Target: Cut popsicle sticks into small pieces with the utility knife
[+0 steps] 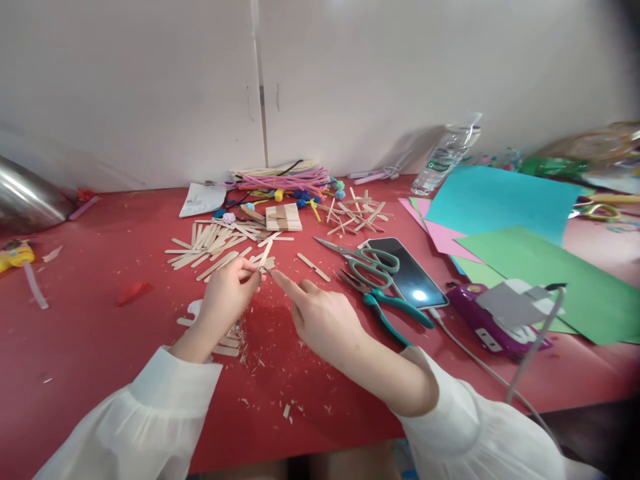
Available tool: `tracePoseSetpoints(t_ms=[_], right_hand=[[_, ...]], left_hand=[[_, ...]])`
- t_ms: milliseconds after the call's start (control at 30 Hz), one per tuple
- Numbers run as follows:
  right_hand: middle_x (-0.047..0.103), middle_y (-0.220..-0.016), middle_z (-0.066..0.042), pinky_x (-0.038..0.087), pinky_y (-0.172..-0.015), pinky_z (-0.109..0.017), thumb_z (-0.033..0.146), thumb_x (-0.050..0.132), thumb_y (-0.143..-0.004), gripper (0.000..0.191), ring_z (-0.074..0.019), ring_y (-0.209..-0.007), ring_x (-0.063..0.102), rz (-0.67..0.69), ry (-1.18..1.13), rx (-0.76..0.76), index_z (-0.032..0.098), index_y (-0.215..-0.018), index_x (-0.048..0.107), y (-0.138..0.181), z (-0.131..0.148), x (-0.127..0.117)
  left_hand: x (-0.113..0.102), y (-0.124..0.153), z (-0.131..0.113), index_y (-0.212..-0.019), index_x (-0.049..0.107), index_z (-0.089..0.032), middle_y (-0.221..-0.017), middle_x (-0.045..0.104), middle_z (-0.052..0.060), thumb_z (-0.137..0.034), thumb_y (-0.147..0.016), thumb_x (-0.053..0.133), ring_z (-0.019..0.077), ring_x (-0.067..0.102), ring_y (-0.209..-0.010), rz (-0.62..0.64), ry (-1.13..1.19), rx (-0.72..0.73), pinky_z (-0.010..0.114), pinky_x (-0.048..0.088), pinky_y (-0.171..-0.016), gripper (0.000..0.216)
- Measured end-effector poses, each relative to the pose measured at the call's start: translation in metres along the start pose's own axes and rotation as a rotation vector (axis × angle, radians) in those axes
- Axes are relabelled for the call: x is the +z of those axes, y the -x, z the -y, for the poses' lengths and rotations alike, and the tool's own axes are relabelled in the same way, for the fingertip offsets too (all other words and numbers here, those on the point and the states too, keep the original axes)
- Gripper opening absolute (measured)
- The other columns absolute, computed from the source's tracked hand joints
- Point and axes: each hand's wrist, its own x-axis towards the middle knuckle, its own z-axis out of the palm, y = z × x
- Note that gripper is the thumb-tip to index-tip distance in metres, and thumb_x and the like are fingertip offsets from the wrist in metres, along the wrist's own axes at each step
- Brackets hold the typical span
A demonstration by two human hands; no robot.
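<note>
My left hand (pixel 231 293) pinches a wooden craft stick (pixel 267 252) between thumb and fingertips, its upper end pointing up and away from me. My right hand (pixel 325 317) is closed, with its index finger stretched towards the stick. A small dark tip shows at that fingertip; what the curled fingers hold is hidden. Beyond my hands lies a loose pile of craft sticks (pixel 213 241). A notched craft stick (pixel 313 267) rests alone to the right. Wood shavings (pixel 260 347) are scattered below my hands, and several short stick pieces (pixel 227 348) lie beside my left wrist.
Green-handled scissors (pixel 370 267) and pliers (pixel 390 307) lie right of my hands, by a phone (pixel 407 270) with a cable. Farther right are a purple box (pixel 493 320), coloured paper (pixel 510 200) and a water bottle (pixel 445 160). Pink pipe cleaners (pixel 285 180) lie near the wall.
</note>
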Motion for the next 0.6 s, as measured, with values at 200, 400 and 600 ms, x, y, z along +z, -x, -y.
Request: tracePoseSetpoints(t_ms=[200,400,600], right_hand=[[0.067,-0.092,-0.005,0.046,-0.066,-0.027,0.012,0.039,-0.080,0.057,-0.0184,-0.074,0.062,-0.094,-0.484,-0.018,0.025,-0.135,0.038,-0.003,-0.010,-0.002],[0.064,-0.081,-0.001,0.044,-0.057,-0.025,0.012,0.040,-0.079,0.056,-0.0141,-0.058,0.055,-0.088,-0.751,-0.036,0.028,-0.132,0.042,-0.004,-0.013,0.003],[0.052,-0.062,0.004,0.038,-0.044,-0.020,0.011,0.042,-0.078,0.052,-0.0085,-0.041,0.046,-0.068,-0.890,0.002,0.029,-0.127,0.045,-0.006,-0.014,0.007]], left_hand=[[-0.002,0.000,-0.001,-0.071,0.053,-0.021,-0.062,0.070,0.000,-0.034,-0.075,0.052,0.0188,0.065,-0.059,-0.015,0.020,-0.022,0.026,0.043,-0.057,0.013],[0.000,-0.001,0.003,-0.071,0.052,-0.021,-0.064,0.071,0.000,-0.034,-0.074,0.052,0.0184,0.066,-0.059,-0.031,0.050,-0.004,0.027,0.044,-0.058,0.013],[0.001,0.001,0.000,-0.071,0.052,-0.022,-0.062,0.070,-0.001,-0.037,-0.075,0.053,0.0188,0.066,-0.063,-0.049,0.005,0.024,0.026,0.042,-0.058,0.015]])
